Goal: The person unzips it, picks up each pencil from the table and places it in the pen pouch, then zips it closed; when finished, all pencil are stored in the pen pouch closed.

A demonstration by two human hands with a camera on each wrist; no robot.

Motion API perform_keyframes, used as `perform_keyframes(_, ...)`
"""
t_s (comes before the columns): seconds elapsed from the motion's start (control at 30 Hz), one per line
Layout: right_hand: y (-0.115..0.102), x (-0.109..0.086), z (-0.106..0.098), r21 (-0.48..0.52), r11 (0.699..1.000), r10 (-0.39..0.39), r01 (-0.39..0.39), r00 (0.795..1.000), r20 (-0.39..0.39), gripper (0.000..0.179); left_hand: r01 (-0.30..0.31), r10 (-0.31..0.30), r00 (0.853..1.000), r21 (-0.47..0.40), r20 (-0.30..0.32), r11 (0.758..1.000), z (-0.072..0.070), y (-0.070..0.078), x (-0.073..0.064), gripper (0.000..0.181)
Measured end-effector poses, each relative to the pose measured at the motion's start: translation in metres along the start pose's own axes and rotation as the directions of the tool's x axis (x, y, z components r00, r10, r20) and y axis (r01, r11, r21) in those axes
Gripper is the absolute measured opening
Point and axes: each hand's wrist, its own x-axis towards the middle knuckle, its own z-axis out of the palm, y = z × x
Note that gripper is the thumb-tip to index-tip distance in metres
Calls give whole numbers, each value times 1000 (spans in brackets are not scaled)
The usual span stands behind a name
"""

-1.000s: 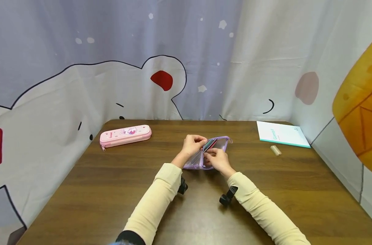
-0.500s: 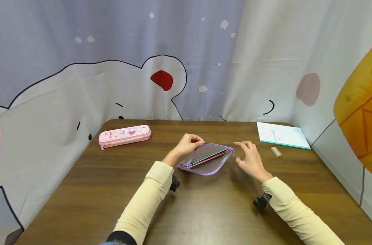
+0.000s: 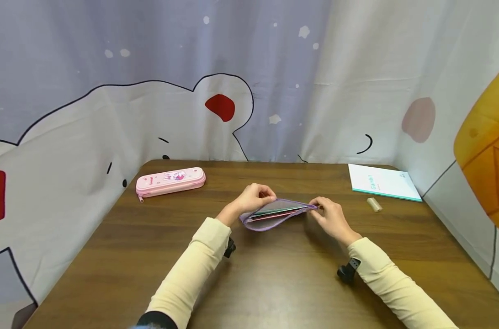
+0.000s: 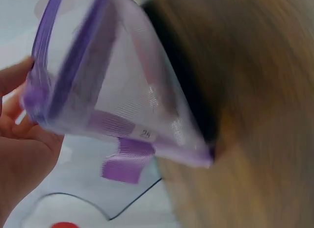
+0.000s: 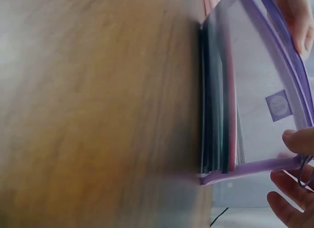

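A see-through mesh zip pouch with purple edging stands with its mouth spread apart between my hands. Thin flat items with dark, green and red edges lie inside it; the right wrist view shows them stacked along the bottom. My left hand pinches the far rim near its left part. At the pouch's right corner, beside a small purple loop, my right hand pinches the edge between thumb and fingers. A purple tab hangs from the pouch's end in the left wrist view.
On the brown wooden table, a pink pencil case lies at the back left. A white booklet with a teal edge is at the back right, a small beige block just in front of it. A printed curtain hangs behind.
My right hand has come out of the pouch's mouth, moved right and taken hold of its right corner. The pouch has turned so its mouth runs left to right, and its gap has narrowed.
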Motion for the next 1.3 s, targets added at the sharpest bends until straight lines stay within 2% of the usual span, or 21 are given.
perform_keyframes(0.1,0,3,-2,-7,1000,15,-15,1000,-24,12,-77,62,993,151,104,985,-7,1,-10,18)
perform_keyframes(0.2,0,6,-6,-1,999,37,-37,999,-27,11,-133,88,978,243,189,961,-14,-2,-23,31)
perform_keyframes(0.3,1,7,-11,9,997,80,-80,997,-21,10,-160,84,968,329,235,931,-19,-9,-36,54)
perform_keyframes(0.37,2,8,-15,12,993,121,-121,992,-19,11,-173,90,969,378,229,909,-20,-14,-43,60)
perform_keyframes(0.47,4,10,-19,49,975,218,-217,976,-12,14,-201,148,976,390,160,899,-18,-22,-45,48)
perform_keyframes(0.57,8,13,-20,144,933,334,-330,943,0,20,-175,177,984,319,23,931,-17,-28,-43,26)
perform_keyframes(0.63,11,14,-19,237,885,410,-401,912,15,24,-123,142,988,236,-63,964,-17,-31,-40,15)
perform_keyframes(0.7,15,14,-15,355,813,477,-462,878,50,26,-61,78,989,138,-122,989,-18,-35,-37,13)
perform_keyframes(0.8,21,11,-10,541,671,545,-506,832,103,22,4,-5,987,-4,-161,1000,-17,-43,-31,18)
perform_keyframes(0.87,25,10,-7,625,590,562,-512,816,138,15,27,-41,984,-86,-174,996,-16,-50,-27,19)
perform_keyframes(0.93,26,10,-5,666,550,560,-504,814,154,11,39,-68,980,-154,-187,987,-15,-57,-24,19)
perform_keyframes(0.97,26,10,-4,667,545,557,-508,814,164,10,45,-80,978,-182,-194,982,-15,-61,-23,19)
perform_keyframes(1.03,25,10,-4,652,555,547,-517,817,182,10,55,-104,971,-223,-215,973,-15,-66,-21,20)
perform_keyframes(1.17,21,10,-4,622,568,545,-538,813,205,9,25,-85,950,-201,-300,979,-15,-64,-21,21)
perform_keyframes(1.23,20,10,-5,611,574,553,-545,808,202,9,-16,-27,931,-116,-363,993,-13,-58,-19,26)
perform_keyframes(1.3,19,10,-6,602,577,571,-552,800,186,8,-58,63,910,24,-411,998,-9,-46,-16,32)
